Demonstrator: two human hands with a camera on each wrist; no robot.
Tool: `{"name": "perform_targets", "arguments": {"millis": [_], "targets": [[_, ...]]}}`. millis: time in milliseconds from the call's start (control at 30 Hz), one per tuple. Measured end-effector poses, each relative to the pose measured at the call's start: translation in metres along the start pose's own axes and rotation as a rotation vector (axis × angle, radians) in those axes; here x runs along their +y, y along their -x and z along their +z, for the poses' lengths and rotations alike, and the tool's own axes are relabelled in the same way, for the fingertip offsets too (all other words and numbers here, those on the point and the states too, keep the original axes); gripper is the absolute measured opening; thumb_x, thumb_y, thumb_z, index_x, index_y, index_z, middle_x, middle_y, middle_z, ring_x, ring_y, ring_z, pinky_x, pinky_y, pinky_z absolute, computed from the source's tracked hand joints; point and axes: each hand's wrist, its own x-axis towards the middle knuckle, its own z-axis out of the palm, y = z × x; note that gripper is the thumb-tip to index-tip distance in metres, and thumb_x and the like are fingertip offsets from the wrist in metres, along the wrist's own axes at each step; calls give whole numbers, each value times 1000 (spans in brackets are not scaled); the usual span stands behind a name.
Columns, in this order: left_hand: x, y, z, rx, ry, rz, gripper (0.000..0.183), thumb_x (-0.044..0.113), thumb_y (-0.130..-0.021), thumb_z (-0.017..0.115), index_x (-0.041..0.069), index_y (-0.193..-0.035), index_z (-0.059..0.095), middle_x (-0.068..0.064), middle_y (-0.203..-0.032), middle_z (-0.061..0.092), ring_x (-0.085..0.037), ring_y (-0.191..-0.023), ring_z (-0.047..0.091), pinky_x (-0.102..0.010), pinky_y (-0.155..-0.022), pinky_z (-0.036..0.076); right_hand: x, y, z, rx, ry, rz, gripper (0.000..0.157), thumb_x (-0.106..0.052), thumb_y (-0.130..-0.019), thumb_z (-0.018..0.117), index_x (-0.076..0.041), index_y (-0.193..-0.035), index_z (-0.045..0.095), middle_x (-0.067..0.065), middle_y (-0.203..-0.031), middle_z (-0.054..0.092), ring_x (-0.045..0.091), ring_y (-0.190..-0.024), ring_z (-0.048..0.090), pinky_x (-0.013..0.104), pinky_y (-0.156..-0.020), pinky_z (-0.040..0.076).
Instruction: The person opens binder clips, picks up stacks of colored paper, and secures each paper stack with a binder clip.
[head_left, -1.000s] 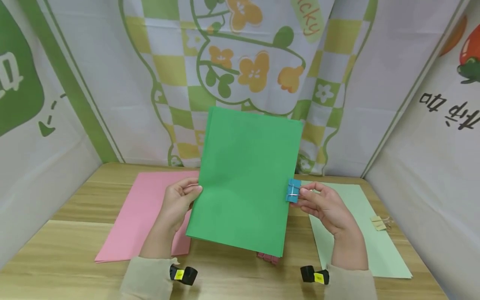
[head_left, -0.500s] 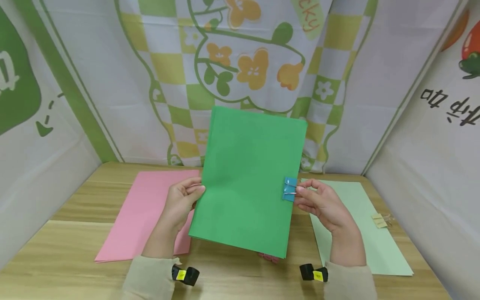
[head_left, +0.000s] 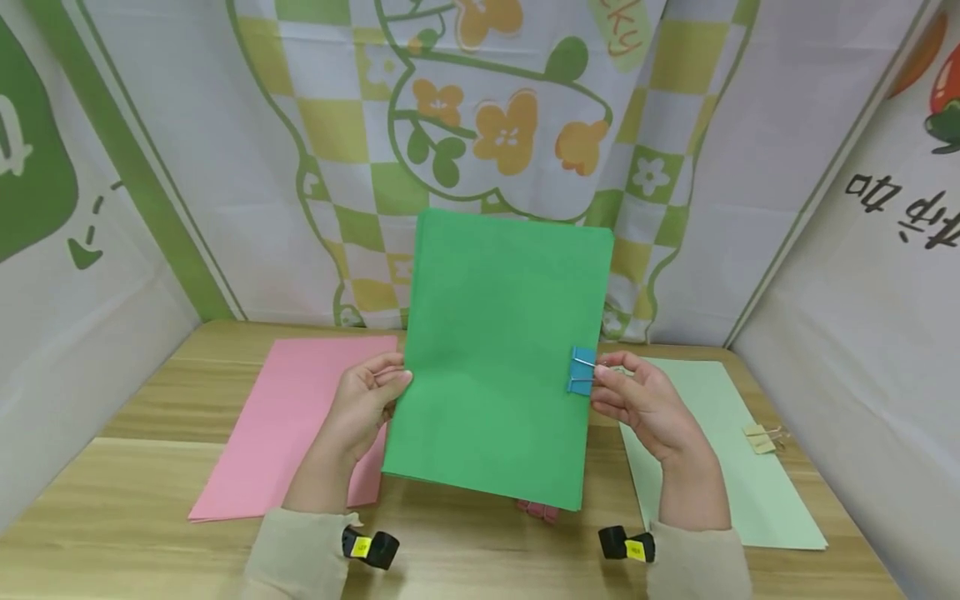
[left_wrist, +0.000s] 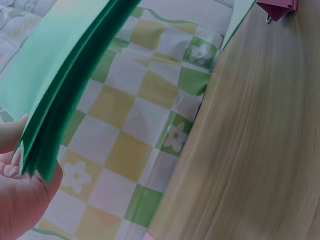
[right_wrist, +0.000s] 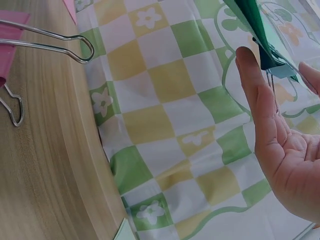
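A stack of green paper sheets (head_left: 498,358) is held up, tilted, above the table in the head view. My left hand (head_left: 367,404) grips its left edge, thumb in front and fingers behind; the left wrist view shows the layered sheets (left_wrist: 62,95) between them. On the right edge sits a blue binder clip (head_left: 581,372), its jaws over the paper. My right hand (head_left: 648,408) holds the clip's wire handles, thumb in front. From the right wrist, the clip (right_wrist: 282,71) appears between thumb and fingers.
Pink sheets (head_left: 262,442) lie on the wooden table (head_left: 127,492) at left. At right are pale green sheets (head_left: 738,483) with a pale yellow binder clip (head_left: 760,439). A pink binder clip (head_left: 537,510) shows below the green stack. A patterned curtain (head_left: 352,158) hangs behind.
The blue clip has moved left onto the right edge of the green stack, with the right hand following. The stack has shifted slightly right in the left hand.
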Motion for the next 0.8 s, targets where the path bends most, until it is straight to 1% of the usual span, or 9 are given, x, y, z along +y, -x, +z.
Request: {"name": "perform_targets", "arguments": {"millis": [67, 133, 200, 333, 400, 467, 533, 667, 800], "targets": [[-1, 0, -2, -31, 6, 2, 21, 3, -101, 52, 1, -122, 53, 13, -76, 69, -1, -59, 57, -15, -53, 44, 0, 0, 1, -4, 0, -7, 12, -15, -102, 54, -9, -111, 48, -10, -84, 68, 4, -78, 68, 22, -80, 57], [-2, 1, -4, -62, -5, 4, 21, 2, -101, 52, 3, -122, 52, 13, -74, 66, -1, -59, 56, -16, -53, 44, 0, 0, 1, -5, 2, -12, 13, -15, -102, 53, -8, -112, 48, -10, -85, 69, 4, -80, 68, 22, -81, 57], [-3, 1, -6, -96, -25, 4, 27, 2, -101, 51, 0, -128, 49, 12, -71, 63, -1, -58, 52, -16, -53, 42, -1, 1, 2, -7, 0, -12, 12, -15, -102, 53, -8, -111, 49, -10, -86, 69, 4, -80, 68, 23, -81, 57], [-5, 1, -8, -150, -73, 2, 45, 2, -101, 50, -7, -142, 37, 13, -67, 53, -2, -57, 41, -17, -54, 36, -1, 2, 2, 0, -12, 1, 14, -16, -102, 52, -7, -112, 47, -10, -85, 67, 5, -80, 67, 23, -81, 57], [-6, 1, -9, -178, -77, -4, 47, 2, -101, 51, -8, -144, 34, 13, -66, 49, -3, -57, 37, -17, -55, 35, -1, 3, 1, 8, -10, 10, 15, -18, -102, 52, -8, -112, 48, -10, -86, 66, 4, -81, 66, 23, -82, 56], [-7, 1, -10, -207, -67, -11, 46, 2, -101, 52, -7, -143, 35, 13, -66, 48, -3, -57, 37, -17, -55, 37, -1, 4, 1, 15, -2, 16, 14, -19, -103, 52, -8, -112, 49, -10, -86, 65, 4, -81, 66, 22, -82, 56], [-8, 0, -10, -232, -52, -15, 44, 1, -101, 52, -7, -141, 36, 13, -67, 52, -2, -56, 40, -17, -54, 39, -1, 5, 0, 17, 5, 20, 13, -20, -103, 52, -10, -111, 50, -11, -87, 65, 4, -82, 65, 22, -82, 56], [-9, 0, -12, -231, -47, -17, 48, 1, -101, 51, -8, -145, 33, 13, -70, 59, -2, -57, 44, -16, -54, 41, 0, 3, 0, 6, 3, 18, 18, -23, -104, 51, -9, -115, 50, -11, -90, 65, 4, -85, 65, 22, -83, 56], [-9, -2, -14, -206, -47, -24, 55, 2, -101, 50, -8, -150, 26, 13, -70, 55, -2, -57, 42, -16, -55, 39, 0, 2, 2, -2, -3, 10, 33, -31, -105, 48, -7, -128, 48, -8, -95, 62, 5, -88, 62, 20, -84, 55]]}}
